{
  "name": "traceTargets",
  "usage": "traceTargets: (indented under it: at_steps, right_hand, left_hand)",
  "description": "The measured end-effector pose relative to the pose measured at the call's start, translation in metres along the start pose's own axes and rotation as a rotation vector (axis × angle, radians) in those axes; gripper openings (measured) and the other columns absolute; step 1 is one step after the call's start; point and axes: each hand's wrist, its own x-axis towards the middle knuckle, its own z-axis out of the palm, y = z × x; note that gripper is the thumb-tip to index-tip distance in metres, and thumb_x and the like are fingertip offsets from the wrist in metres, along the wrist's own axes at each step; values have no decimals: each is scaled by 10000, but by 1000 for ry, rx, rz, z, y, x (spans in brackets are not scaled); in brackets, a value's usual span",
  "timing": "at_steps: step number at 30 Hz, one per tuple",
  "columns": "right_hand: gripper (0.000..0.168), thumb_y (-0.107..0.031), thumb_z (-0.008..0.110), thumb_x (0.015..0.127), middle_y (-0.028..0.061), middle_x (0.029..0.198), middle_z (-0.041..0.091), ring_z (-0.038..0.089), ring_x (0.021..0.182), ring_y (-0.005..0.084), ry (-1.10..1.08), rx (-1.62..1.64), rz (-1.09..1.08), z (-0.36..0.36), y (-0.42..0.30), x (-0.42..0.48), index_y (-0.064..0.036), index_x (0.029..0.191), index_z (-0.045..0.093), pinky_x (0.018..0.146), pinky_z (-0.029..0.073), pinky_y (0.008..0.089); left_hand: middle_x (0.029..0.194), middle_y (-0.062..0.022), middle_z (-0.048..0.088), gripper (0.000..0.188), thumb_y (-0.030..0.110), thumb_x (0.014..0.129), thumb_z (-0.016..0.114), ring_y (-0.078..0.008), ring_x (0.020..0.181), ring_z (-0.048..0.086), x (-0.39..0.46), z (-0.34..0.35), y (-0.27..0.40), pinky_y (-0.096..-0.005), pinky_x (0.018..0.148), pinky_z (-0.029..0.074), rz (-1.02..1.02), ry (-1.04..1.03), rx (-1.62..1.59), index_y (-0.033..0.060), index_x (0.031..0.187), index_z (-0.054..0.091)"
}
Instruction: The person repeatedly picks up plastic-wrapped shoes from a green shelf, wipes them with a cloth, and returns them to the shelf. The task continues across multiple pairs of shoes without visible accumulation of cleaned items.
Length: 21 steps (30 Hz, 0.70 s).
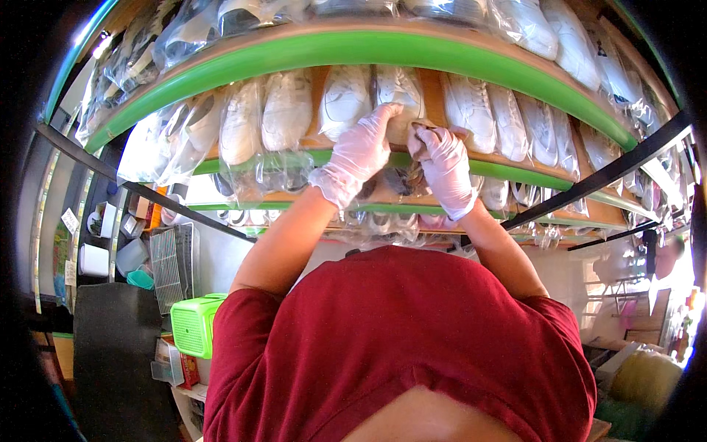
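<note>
A white lace-up shoe (399,91) in a clear plastic bag stands on the shelf between my hands, toe towards me. My left hand (359,152), in a thin whitish glove, touches its upper from the left; some of its fingers are hidden, so its grip is unclear. My right hand (443,166), gloved likewise, clutches a crumpled brown cloth (421,145) beside the toe. Just left of that shoe stands another bagged white shoe (343,102), partly behind my left hand.
Bagged white shoes (469,113) line the shelf on both sides. A green shelf edge (364,47) crosses above my hands, with more bagged shoes over it. Dark metal bars (613,174) slant at the sides. A green plastic crate (190,326) stands at lower left.
</note>
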Motion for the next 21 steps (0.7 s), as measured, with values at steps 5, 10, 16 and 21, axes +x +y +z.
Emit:
traceTargets:
  at_steps: [5,10,16,21]
  right_hand:
    - [336,45,599,735,109,1007,601,595,919,224,26,615,350,-20,-6,1,-51,1057,585,783,472,313]
    - [422,52,594,733,84,1015,601,579,947,183,-27,654,509,-42,1,-8,-70,1136,569,829,449,290]
    - [339,40,587,773,68,932,609,596,892,194,28,547,546,-68,5,-20,-43,1102,562,809,456,287]
    - [206,-156,549,877,109,909,591,620,737,200,145,997,597,-96,-51,27,-26,1036,531,582,503,299]
  left_hand:
    - [1125,-139,566,473,-16,715,539,-323,1030,539,-8,-32,-12,-422,863,433,146,99,43,116,1167,500]
    - [1097,-93,567,447,197,699,685,-293,1026,521,-36,-79,-23,-403,894,387,25,-26,427,120,1114,537]
    - [887,-58,558,388,311,702,704,-261,861,533,-58,-81,-37,-408,772,402,59,-38,551,115,1001,554]
    - [804,-47,566,259,250,724,689,-236,762,554,-67,-75,-51,-372,670,440,74,1,591,117,909,566]
